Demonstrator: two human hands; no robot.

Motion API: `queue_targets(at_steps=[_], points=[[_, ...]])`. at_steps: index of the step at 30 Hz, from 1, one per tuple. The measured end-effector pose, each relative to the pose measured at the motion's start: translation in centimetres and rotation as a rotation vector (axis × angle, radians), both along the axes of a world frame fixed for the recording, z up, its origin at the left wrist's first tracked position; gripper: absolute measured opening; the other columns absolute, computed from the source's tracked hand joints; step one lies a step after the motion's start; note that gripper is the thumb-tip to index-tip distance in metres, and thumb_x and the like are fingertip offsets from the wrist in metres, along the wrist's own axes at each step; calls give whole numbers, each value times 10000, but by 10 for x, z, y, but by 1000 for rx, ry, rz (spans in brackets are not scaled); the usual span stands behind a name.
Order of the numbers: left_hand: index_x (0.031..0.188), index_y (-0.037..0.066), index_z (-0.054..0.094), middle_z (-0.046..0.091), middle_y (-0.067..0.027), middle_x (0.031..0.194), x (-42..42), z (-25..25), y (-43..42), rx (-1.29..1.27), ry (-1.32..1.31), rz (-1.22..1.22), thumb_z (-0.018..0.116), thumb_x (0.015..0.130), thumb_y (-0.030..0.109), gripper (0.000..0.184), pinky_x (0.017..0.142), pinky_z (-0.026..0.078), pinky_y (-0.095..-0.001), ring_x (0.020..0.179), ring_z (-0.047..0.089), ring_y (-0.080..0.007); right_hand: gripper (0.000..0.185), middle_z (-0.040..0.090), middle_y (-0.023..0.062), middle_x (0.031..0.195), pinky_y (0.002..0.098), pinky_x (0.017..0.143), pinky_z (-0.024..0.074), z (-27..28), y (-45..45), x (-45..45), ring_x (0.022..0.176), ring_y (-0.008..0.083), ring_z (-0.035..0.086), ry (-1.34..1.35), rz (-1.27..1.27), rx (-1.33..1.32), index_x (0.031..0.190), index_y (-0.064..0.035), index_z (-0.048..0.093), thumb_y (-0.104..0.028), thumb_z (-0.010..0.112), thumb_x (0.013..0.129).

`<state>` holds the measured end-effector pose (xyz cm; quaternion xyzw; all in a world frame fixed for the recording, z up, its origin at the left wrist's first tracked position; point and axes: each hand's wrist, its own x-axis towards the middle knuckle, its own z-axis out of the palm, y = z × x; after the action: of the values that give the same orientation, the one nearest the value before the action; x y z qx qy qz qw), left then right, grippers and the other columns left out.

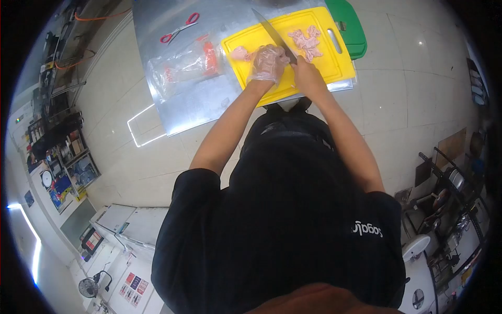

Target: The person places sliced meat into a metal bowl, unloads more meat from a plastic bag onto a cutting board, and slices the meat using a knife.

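A long kitchen knife (272, 32) is gripped by its handle in my right hand (308, 76), with the blade pointing away across the yellow cutting board (327, 68). My left hand (269, 64), in a clear plastic glove, rests on the board close beside the blade with its fingers curled. From under its left side a piece of pale pink raw meat (240, 53) sticks out; the part beneath my fingers is hidden. Several cut pieces of raw meat (306, 43) lie in a loose heap on the board, to the right of the blade.
Left of the board, a clear plastic bag with red print (185, 63) lies on the metal table (196, 107). Red-handled scissors (180, 29) rest farther back. A green bin lid (355, 31) juts out at the table's right side. Shelving (455, 183) stands at the far right.
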<state>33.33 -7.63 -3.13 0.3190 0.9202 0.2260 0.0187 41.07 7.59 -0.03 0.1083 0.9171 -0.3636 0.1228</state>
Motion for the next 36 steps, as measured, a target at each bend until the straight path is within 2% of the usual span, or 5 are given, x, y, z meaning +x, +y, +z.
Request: queue_targets(at_steps=[6, 15, 24, 33, 36], points=[[946, 95, 717, 680, -81, 923, 12, -12, -20, -223, 397, -160, 624, 938, 338, 260, 786, 508, -422, 911, 645, -288, 307, 675, 318, 1032, 577, 859, 483, 18, 47, 50, 1004, 509, 631, -118, 9, 25, 1200, 14, 562, -234, 521, 1022], [1254, 116, 645, 697, -138, 1090, -12, 42, 21, 566, -707, 119, 717, 881, 153, 382, 955, 525, -383, 978, 685, -302, 289, 650, 334, 967, 530, 791, 483, 74, 101, 61, 975, 521, 613, 71, -276, 12, 1118, 43, 567, -228, 536, 1026], [1165, 118, 638, 702, -93, 1103, -24, 30, -73, -579, -43, -4, 624, 961, 329, 293, 886, 521, -428, 1051, 653, -297, 295, 667, 319, 972, 537, 791, 490, 41, 56, 87, 962, 515, 624, -47, -164, -61, 1111, 48, 573, -234, 544, 1025], [1239, 54, 593, 695, -177, 1158, -18, 49, -50, 342, -392, 69, 670, 933, 318, 412, 955, 518, -415, 1016, 671, -372, 307, 668, 331, 975, 561, 793, 483, 42, 39, 71, 966, 510, 628, -25, -27, -35, 1112, 52, 572, -241, 537, 1027], [1273, 41, 572, 686, -196, 1167, -8, 55, -25, -9, -130, -80, 739, 877, 375, 545, 969, 519, -403, 1023, 668, -377, 297, 668, 331, 957, 566, 785, 482, 53, 42, 64, 955, 507, 633, -8, -44, 5, 1090, 51, 565, -238, 535, 1028]])
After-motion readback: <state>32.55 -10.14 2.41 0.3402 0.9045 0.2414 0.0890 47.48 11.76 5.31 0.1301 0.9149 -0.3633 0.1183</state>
